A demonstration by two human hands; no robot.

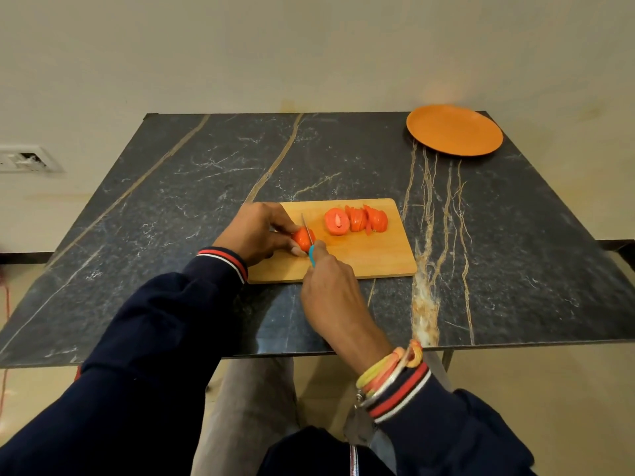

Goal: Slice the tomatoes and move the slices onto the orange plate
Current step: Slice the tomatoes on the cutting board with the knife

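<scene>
Head view. A rectangular pale wooden cutting board lay near the front middle of the dark, gold-veined marble surface. On the board's left part the left hand gripped a partly cut red tomato, fingers curled over its left side and the thumb at its near side. The right hand was closed round the turquoise handle of a small steel-bladed knife, the forefinger lying along the handle; the blade stood on edge against the tomato's right end. A row of cut red tomato slices leaned together on the board's far right part, apart from the held tomato. The round orange plate sat at the surface's far right corner, well apart from the board, with no slices on it. Both arms wore dark navy sleeves with red-and-white cuffs; coloured threads and a metal bangle circled the right wrist. A white wall socket was set in the wall at left.
</scene>
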